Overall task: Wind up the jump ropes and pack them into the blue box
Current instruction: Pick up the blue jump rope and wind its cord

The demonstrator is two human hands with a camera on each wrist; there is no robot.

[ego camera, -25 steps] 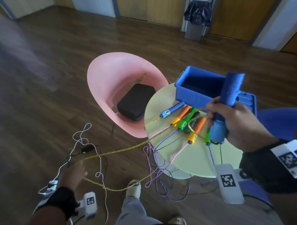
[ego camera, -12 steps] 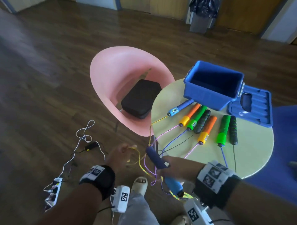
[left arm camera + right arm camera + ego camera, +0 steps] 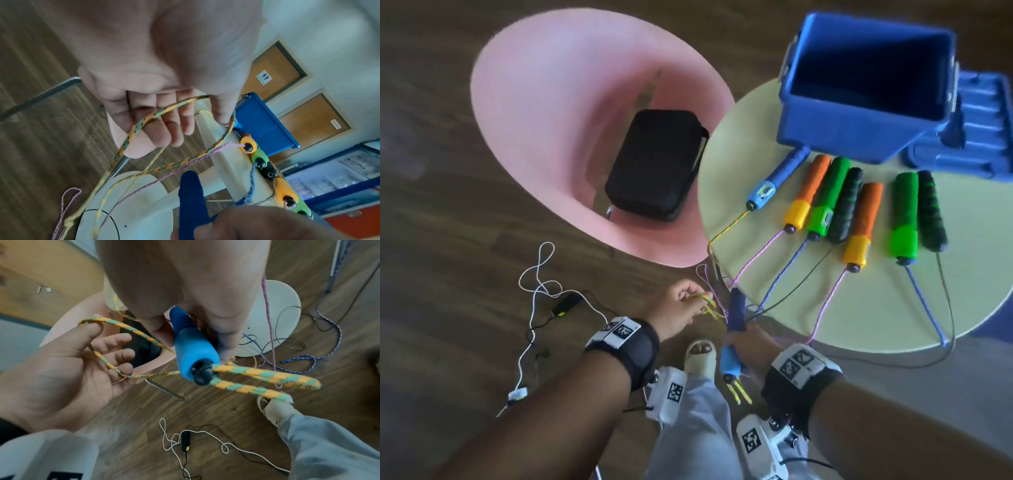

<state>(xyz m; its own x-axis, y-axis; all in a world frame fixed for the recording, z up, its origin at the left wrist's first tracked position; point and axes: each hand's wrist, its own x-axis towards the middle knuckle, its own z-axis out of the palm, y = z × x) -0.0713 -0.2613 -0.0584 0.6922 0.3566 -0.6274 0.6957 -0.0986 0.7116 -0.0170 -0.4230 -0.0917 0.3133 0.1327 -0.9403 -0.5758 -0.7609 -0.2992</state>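
Early stage. Right hand grips the blue handle; left hand, fingers loosely curled, has the yellow-green rope looped over them. Blue box, far right on the table, looks empty, interior is dark. Seven handles still unwound.

Soft, even daylight with faint shadows and a mild sheen on the wooden floor; wide-angle distortion bends the edges, motion blur softens the blue box, and the near palms in both wrist views are out of focus.
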